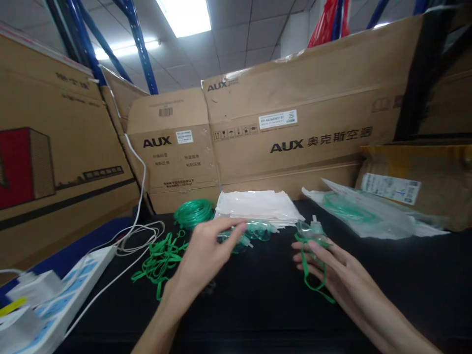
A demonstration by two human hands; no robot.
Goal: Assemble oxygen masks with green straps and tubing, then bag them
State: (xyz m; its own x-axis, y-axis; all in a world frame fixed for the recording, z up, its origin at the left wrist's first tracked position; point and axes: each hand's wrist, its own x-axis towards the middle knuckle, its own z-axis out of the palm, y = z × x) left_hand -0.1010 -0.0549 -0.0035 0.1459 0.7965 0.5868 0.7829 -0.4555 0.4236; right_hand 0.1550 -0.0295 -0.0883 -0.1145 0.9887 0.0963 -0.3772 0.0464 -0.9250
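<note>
My right hand (pixel 328 263) is closed around a clear plastic oxygen mask (pixel 309 230), its pale connector pointing up. A green elastic strap (pixel 308 275) hangs from this mask past my fingers. My left hand (pixel 212 250) hovers by the other clear green masks (pixel 260 230); its thumb and index finger stretch towards them with a small gap between. Whether the fingertips touch a mask cannot be made out. Left of that hand lies a tangled pile of green straps (pixel 162 263). Small dark bits under my left wrist are blurred.
Behind the masks are a coil of green tubing (pixel 193 214) and a stack of white packets (pixel 258 204). Packaged tubing (pixel 346 209) lies at the right, before a taped carton (pixel 442 177). A power strip (pixel 73 295) and white cables occupy the left. Cardboard (pixel 313 118) walls the back.
</note>
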